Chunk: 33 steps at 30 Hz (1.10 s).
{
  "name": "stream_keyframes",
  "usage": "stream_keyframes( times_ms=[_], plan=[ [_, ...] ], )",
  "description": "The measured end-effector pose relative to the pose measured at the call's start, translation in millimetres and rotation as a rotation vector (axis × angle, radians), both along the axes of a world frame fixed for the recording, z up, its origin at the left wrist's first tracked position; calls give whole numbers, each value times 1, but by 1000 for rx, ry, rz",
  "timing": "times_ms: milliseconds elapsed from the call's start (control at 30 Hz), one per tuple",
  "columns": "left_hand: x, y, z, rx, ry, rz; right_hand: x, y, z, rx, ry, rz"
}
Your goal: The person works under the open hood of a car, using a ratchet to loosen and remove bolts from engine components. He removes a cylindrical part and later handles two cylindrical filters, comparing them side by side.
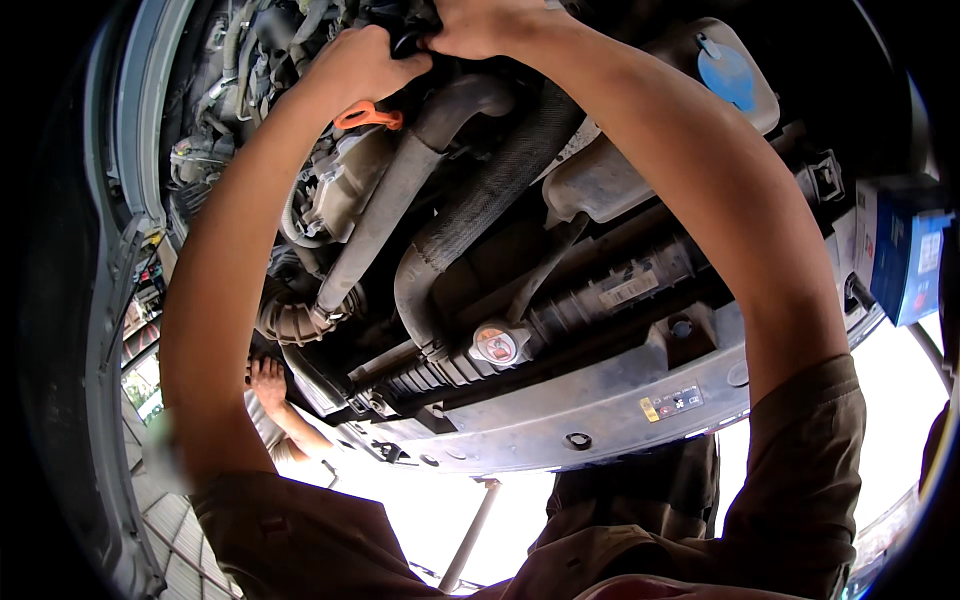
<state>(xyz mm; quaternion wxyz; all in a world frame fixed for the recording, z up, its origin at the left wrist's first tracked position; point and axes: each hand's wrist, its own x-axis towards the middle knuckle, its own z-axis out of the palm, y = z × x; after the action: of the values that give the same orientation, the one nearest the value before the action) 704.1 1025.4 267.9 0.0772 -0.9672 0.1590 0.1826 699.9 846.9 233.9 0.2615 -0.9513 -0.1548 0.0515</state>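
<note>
At the top edge, both arms reach over an open car engine bay. My left hand (358, 68) is closed, its thumb stretched toward a dark, glossy black part (407, 42) lying between the two hands. My right hand (484, 27) is closed at that part's other side; the frame's edge cuts off some of its fingers. What either hand grips is mostly hidden. Just below my left hand sits an orange dipstick handle (367, 115). A grey pipe (385, 215) and a thick braided hose (485, 190) run down from beneath my hands.
A silver radiator cap (498, 344) sits near the front panel (600, 420). To the right are a blue-capped reservoir (728, 75) and a blue box (910, 260). Another person's hand (266, 382) rests on the bay's edge at lower left.
</note>
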Motion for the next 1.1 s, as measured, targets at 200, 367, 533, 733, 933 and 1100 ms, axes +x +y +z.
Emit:
stream_keyframes(
  times_ms=[200,367,533,733,933,1100],
  plan=[
    [-3,-12,21,104,25,-20,7,2,3,-67,98,50],
    [-3,-12,14,-35,64,-162,9,11,-16,-122,-107,-15],
    [0,-6,5,64,34,-187,1,7,-8,-44,-125,30],
    [2,-7,3,13,86,-88,8,0,7,-130,-27,57],
    [9,27,-17,-37,128,-38,-9,30,-10,16,-170,-18],
    [-12,-4,3,-136,-40,-227,15,23,-27,-32,-204,-2]
  ],
)
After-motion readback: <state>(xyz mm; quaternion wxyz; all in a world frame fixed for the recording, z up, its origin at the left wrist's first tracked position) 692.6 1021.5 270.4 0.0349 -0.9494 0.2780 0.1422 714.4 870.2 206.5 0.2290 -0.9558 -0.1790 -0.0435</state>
